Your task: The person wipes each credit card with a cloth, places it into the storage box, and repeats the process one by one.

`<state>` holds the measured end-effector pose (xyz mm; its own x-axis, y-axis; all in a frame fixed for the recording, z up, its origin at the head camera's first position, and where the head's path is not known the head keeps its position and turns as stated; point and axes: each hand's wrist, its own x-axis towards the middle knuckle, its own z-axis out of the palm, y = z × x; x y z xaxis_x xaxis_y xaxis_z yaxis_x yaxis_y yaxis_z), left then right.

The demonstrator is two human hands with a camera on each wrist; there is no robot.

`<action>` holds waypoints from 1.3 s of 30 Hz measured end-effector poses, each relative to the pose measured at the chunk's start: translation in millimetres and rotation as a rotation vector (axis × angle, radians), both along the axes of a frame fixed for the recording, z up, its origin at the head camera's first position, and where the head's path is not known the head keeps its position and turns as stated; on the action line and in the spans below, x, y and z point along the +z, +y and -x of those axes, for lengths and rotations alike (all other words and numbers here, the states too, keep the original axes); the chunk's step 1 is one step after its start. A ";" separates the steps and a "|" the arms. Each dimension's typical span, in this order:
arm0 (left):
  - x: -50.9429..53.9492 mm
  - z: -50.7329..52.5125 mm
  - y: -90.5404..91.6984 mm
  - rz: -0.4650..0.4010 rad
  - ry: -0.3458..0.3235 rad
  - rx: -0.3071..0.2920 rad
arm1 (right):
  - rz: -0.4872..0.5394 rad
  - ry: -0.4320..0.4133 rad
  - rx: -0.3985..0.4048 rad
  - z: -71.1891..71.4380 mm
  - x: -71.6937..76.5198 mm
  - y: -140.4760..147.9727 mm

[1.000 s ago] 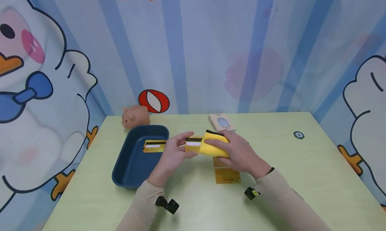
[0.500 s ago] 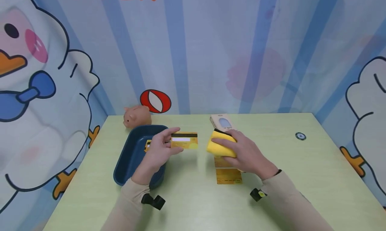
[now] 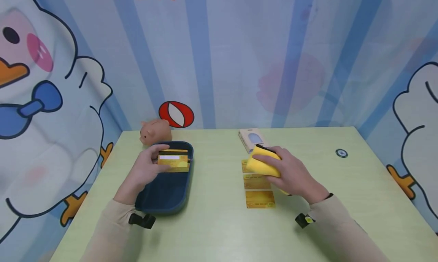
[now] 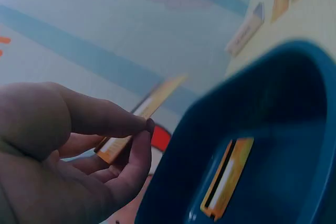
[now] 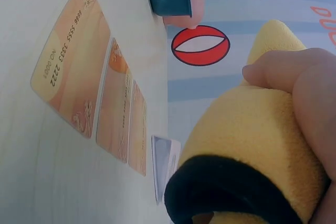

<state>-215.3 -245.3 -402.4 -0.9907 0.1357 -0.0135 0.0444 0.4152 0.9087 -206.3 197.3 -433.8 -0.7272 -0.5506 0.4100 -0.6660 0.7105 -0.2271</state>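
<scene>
My left hand [image 3: 142, 172] pinches a yellow bank card [image 3: 173, 158] between thumb and fingers, above the blue tray [image 3: 188, 180]. The card's striped back shows in the head view. Another card [image 4: 229, 177] lies on the tray floor in the left wrist view; from the head it is largely hidden. My right hand [image 3: 297, 174] grips a folded yellow cloth [image 3: 262, 163] with black edging, thumb along its side. Under and beside it, three gold cards lie in a column on the table: a near card [image 3: 260, 200], a middle card [image 3: 254, 181] and a partly covered far card [image 3: 244, 166].
A pink piggy bank [image 3: 155, 132] stands behind the tray. At the table's back lies a small pale box [image 3: 251, 137]. A round chip [image 3: 341, 153] is far right. A printed cloth backdrop [image 3: 232, 64] rises behind the table [image 3: 219, 231].
My left hand has carried the bank card leftward, from against the yellow cloth to over the tray. My right hand has shifted a little right with the cloth, uncovering more of the gold cards.
</scene>
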 end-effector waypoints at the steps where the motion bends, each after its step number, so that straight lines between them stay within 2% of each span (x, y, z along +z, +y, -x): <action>1: -1.1 0.3 -4.4 0.035 -0.003 0.009 | -0.001 0.004 -0.002 0.1 0.1 0.7; 4: -4.3 -0.2 -13.3 0.121 -0.028 0.016 | -0.002 0.011 0.002 0.2 -0.3 2.3; 7: -8.2 -0.7 -17.7 0.219 -0.063 -0.002 | -0.002 0.015 0.005 0.0 -1.3 3.0; 13: -20.7 3.0 -16.2 0.402 -0.124 -0.032 | -0.001 0.010 -0.001 -0.8 -1.6 3.7; 18: -29.0 5.7 -11.0 0.433 -0.159 -0.013 | 0.002 0.009 -0.006 -1.6 -1.1 5.3; 24: -31.6 3.8 -3.2 0.421 -0.199 -0.015 | 0.008 0.016 -0.009 -2.5 -0.7 8.6; 26: -29.5 2.8 -0.1 0.429 -0.204 -0.019 | 0.007 0.012 -0.012 -2.5 -0.4 9.3; 31: -20.9 1.2 5.6 0.528 -0.199 -0.009 | 0.008 0.011 -0.016 -2.2 0.9 10.1; 33: -18.8 0.3 6.3 0.543 -0.212 0.002 | 0.010 0.015 -0.013 -2.1 0.9 10.4; 39: -17.6 -1.8 5.7 0.525 -0.241 0.022 | 0.013 0.019 -0.023 -1.8 -0.1 13.0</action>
<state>-213.5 -239.6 -420.0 -0.9537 0.0293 -0.2995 -0.1523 0.8114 0.5643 -204.6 210.3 -433.9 -0.7317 -0.5282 0.4309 -0.6537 0.7230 -0.2236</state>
